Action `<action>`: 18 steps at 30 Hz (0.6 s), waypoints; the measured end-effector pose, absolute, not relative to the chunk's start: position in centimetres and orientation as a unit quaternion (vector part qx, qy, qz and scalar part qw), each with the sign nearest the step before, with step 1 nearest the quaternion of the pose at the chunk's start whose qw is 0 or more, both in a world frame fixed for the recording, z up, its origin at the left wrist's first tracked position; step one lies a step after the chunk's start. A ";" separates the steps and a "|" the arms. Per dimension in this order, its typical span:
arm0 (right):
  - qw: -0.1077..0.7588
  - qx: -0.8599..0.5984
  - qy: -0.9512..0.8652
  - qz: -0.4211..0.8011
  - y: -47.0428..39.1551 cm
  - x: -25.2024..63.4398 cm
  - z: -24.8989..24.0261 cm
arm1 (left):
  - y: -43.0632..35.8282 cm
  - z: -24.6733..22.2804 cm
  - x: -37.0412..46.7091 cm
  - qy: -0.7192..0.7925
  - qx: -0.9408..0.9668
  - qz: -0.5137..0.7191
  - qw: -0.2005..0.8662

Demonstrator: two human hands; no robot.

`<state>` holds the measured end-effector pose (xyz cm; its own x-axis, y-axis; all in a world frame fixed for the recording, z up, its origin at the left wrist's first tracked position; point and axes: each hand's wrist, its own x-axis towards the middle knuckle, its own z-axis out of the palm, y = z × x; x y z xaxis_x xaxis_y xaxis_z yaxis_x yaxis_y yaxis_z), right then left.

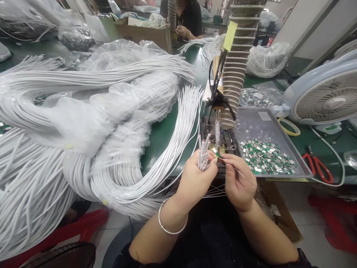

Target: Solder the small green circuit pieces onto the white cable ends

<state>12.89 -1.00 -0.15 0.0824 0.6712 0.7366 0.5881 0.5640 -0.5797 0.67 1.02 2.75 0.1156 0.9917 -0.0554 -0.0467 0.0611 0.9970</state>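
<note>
The green bench (pixel 167 137) is running across the view, and white cable bundles (pixel 83 115), partly bagged, are covering its left side and spilling over its front edge. The fan (pixel 329 96) is standing toward the right edge, and a ribbed hose (pixel 237 67) is hanging down behind the hands. The tray (pixel 253 123) is lying with its near rim along the bench's front edge; small connectors (pixel 267 160) are filling its nearer part, leaving its far left corner more open. A patch of bare bench is showing between the bagged bundles and the curving cables.

The left hand (pixel 196 176) is hovering off the front edge, its fingers curling around cable ends (pixel 203 154), thumb and forefinger pressing together beside a green-and-silver connector (pixel 215 151). The right hand (pixel 241 182) is working close beside it, fingertips pinching a thin wire (pixel 245 176) that is reaching toward that connector, under an upright rod (pixel 218 130). Red-handled cutters (pixel 322 169) are resting just beyond the tray's right rim, and a tape roll (pixel 295 133) is lying near its far right corner.
</note>
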 end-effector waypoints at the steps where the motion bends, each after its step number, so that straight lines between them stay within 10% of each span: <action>1: 0.570 -0.466 -0.676 0.038 -1.1 13.0 -0.2 | 1.0 2.7 0.7 0.470 0.500 0.469 0.556; 18: 0.523 -0.475 -0.705 0.063 -2.5 13.6 -0.9 | -0.9 -0.4 -0.1 0.410 0.543 0.413 0.606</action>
<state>13.56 -2.52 -0.92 -0.0010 0.7360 0.6770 0.6034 0.5403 -0.5865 -0.06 -0.88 -0.40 0.3234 0.9450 -0.0485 -0.0552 0.0700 0.9960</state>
